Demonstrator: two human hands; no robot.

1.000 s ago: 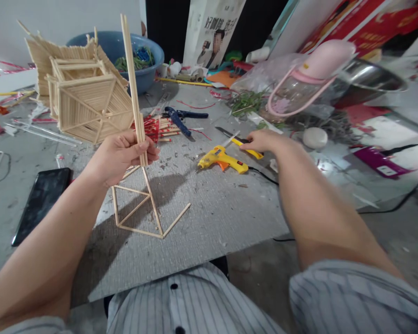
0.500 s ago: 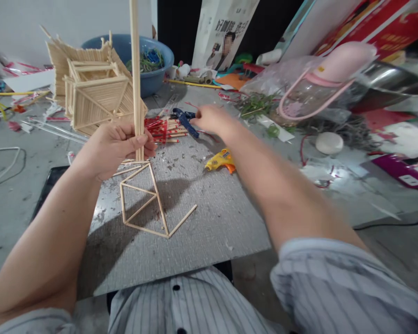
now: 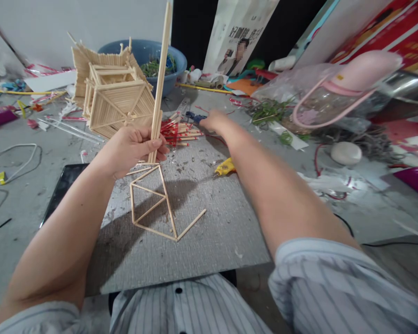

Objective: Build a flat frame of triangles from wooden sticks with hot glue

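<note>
My left hand (image 3: 139, 147) is closed around a few long wooden sticks (image 3: 162, 69), held nearly upright. Just below it, on the table, lies a flat frame of thin sticks (image 3: 149, 189) joined in triangles, with one stick (image 3: 191, 224) angling off its near corner. My right hand (image 3: 214, 120) reaches to the far side of the table. Its fingers are curled at the end of dark blue pliers (image 3: 195, 117), whose jaws I cannot make out. A yellow glue gun (image 3: 225, 167) lies partly hidden under my right forearm.
A stick-built model house (image 3: 114, 97) stands at the back left before a blue basin (image 3: 181, 60). Red-tipped sticks (image 3: 184, 132) lie behind my left hand. A pink-lidded bottle (image 3: 344, 93) and a white round object (image 3: 346, 153) are at right; a black tablet-like slab (image 3: 64, 185) at left.
The pliers, tilted up with a handle toward me before, now lie lower and flatter beside my right hand. My left hand still holds the sticks, which lean more to the right. The view has shifted slightly.
</note>
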